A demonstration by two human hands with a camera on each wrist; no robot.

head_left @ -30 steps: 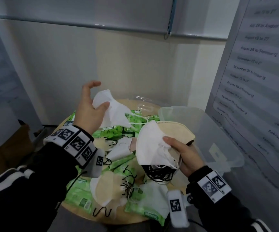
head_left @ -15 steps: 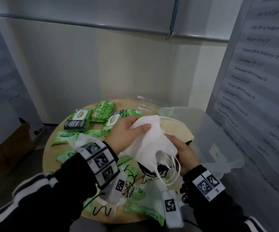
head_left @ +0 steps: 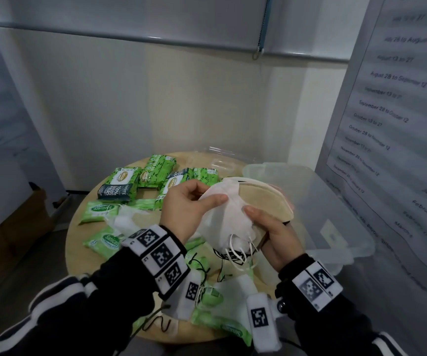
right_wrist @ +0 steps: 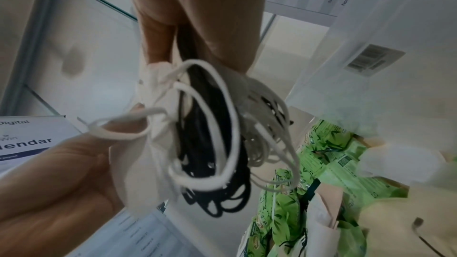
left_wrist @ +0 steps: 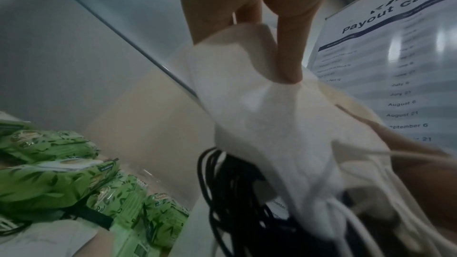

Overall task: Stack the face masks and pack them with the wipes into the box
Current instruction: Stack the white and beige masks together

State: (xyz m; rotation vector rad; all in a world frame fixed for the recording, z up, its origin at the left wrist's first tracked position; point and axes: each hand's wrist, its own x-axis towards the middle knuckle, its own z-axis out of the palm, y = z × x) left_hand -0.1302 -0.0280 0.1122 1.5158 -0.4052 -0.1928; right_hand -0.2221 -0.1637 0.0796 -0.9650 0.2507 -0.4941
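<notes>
Above the round wooden table (head_left: pixel 76 224) both hands hold a stack of folded face masks (head_left: pixel 229 214), white on top and beige (head_left: pixel 263 199) behind. My left hand (head_left: pixel 189 204) pinches the white mask (left_wrist: pixel 267 105) at its upper edge. My right hand (head_left: pixel 268 227) grips the stack from below, thumb on the white mask. White and black ear loops (right_wrist: pixel 210 134) dangle under the stack. Green wipe packs (head_left: pixel 125 181) lie at the table's back and front. More loose masks (head_left: pixel 130 219) lie among them. The clear plastic box (head_left: pixel 330 214) stands open at the right.
A clear lid (head_left: pixel 220 158) lies at the table's far edge behind the packs. A board with a printed calendar (head_left: pixel 392 111) leans at the right, close to the box. A wall runs behind the table, and a cardboard box (head_left: pixel 14 227) sits on the floor at left.
My left hand came down from holding a white mask in the air and laid it on the stack in my right hand. Both hands now hold the stack together.
</notes>
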